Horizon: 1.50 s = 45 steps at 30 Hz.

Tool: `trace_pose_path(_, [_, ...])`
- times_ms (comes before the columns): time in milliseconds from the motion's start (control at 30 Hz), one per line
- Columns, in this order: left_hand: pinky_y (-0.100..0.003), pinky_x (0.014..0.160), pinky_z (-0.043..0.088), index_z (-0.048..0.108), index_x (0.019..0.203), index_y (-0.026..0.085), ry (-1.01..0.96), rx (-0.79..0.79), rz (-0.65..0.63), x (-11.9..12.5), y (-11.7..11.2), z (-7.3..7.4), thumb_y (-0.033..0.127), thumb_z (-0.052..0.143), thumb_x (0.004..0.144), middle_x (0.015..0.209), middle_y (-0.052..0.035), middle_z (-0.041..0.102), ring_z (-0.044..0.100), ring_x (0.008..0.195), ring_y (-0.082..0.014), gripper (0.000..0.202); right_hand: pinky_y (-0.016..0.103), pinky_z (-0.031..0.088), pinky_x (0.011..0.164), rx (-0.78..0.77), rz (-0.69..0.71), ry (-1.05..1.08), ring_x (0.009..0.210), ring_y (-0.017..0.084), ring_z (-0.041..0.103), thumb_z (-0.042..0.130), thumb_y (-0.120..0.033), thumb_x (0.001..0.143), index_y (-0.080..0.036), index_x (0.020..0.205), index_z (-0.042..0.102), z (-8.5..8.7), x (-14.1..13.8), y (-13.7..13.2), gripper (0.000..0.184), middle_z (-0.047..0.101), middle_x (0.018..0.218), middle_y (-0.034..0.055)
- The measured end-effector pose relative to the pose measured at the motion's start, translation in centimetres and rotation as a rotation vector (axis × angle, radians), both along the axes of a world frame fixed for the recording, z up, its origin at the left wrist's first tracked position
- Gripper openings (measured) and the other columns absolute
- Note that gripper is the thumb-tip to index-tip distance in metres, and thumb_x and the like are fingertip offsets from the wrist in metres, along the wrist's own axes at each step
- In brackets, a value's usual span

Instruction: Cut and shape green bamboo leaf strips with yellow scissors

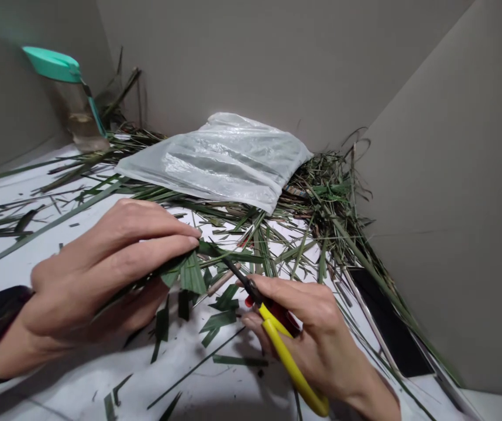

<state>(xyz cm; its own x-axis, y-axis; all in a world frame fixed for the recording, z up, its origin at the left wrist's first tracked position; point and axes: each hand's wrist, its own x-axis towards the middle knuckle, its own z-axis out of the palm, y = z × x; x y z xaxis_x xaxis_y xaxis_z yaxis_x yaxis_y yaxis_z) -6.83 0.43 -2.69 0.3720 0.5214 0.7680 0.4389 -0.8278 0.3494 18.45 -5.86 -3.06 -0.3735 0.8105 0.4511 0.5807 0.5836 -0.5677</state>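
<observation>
My left hand (pixel 114 263) is closed on a piece made of folded green leaf strips (pixel 192 273), pinched between the fingers and thumb. Part of this leaf piece is hidden behind the hand. In my right hand (pixel 312 327) are scissors (pixel 284 351) with yellow handles and dark blades. The blade tips are at a strip that sticks out to the right of the leaf piece; whether they touch it I cannot tell. Short cut leaf scraps (pixel 220 321) lie on the white table surface (pixel 202 386) below both hands.
A clear plastic bag (pixel 229 158) lies over a heap of long leaves along the back wall. At the back left stands a bottle (pixel 79 117) with a turquoise lid. On the right, a dark-screened phone (pixel 387 321) lies beside more leaf strips (pixel 339 193).
</observation>
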Motion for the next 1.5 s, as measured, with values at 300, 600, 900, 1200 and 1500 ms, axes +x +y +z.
trace_pose_path(300, [-0.026,0.079,0.050,0.068,0.102,0.028,-0.049,-0.086,-0.022,1.5,0.4,0.2,0.008,0.064,0.081,0.095,0.0018,0.071,0.066,0.091,-0.0125,0.030,0.017,0.054,0.066,-0.114,-0.063,0.019,0.070,0.014,0.073,0.073,-0.031,0.086,-0.013,0.102,0.077,0.4,-0.2,0.0,0.025,0.080,0.087,0.0058])
trace_pose_path(600, [-0.032,0.081,0.048,0.066,0.098,0.026,-0.098,-0.038,0.075,2.4,0.0,0.0,0.008,0.065,0.083,0.089,0.0018,0.069,0.064,0.086,-0.0144,0.024,0.022,0.053,0.074,-0.235,-0.165,0.009,0.074,0.015,0.068,0.082,-0.044,0.074,-0.022,0.098,0.074,1.0,-0.7,-0.3,0.034,0.076,0.085,-0.0014])
trace_pose_path(900, [-0.033,0.078,0.050,0.066,0.097,0.024,-0.081,-0.033,0.076,2.2,-0.2,-0.2,0.010,0.065,0.083,0.088,0.0008,0.070,0.065,0.086,-0.0152,0.020,0.016,0.046,0.061,-0.346,-0.065,0.017,0.064,0.009,0.060,0.072,-0.040,0.087,-0.024,0.082,0.066,0.5,-1.0,-0.4,0.018,0.070,0.077,-0.0062])
trace_pose_path(1200, [-0.032,0.076,0.052,0.068,0.094,0.022,-0.069,-0.040,0.096,2.3,0.2,-0.5,0.014,0.065,0.085,0.086,-0.0013,0.072,0.068,0.084,-0.0150,0.012,0.013,0.038,0.056,-0.365,-0.029,0.044,0.059,0.005,0.048,0.065,-0.035,0.093,-0.020,0.078,0.057,0.6,-0.7,-0.5,0.022,0.059,0.068,-0.0075])
trace_pose_path(1500, [-0.032,0.071,0.051,0.069,0.090,0.027,-0.095,-0.090,0.071,2.5,0.0,0.1,0.015,0.065,0.083,0.083,0.0024,0.072,0.067,0.080,-0.0157,0.014,0.018,0.031,0.054,-0.381,0.008,0.036,0.055,0.005,0.035,0.060,-0.030,0.095,-0.019,0.074,0.050,0.7,-0.6,-0.5,0.027,0.046,0.062,-0.0074])
